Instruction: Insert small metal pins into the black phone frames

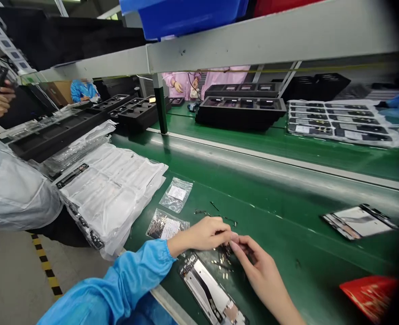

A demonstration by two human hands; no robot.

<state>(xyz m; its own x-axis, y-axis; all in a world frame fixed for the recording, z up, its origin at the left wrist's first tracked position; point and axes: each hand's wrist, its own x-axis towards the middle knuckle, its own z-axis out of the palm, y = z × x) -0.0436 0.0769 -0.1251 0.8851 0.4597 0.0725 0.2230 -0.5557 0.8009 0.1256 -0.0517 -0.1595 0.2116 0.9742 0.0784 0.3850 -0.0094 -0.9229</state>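
Observation:
My left hand and my right hand meet at the fingertips over the green bench. Both are closed in a pinch; whatever lies between the fingers is too small and covered to name. Directly beneath them is a scatter of small dark and gold-coloured parts. A phone frame with a silvery plate and a black flex strip lies below my left wrist, near the bench edge. By my left forearm rests a clear zip bag of tiny parts with a white label. Thin black strips lie just beyond my left hand.
A second labelled zip bag lies farther back. White trays are stacked left, beside a person in a pale coat. Another phone frame and a red bag lie right. A shelf beam crosses above black trays.

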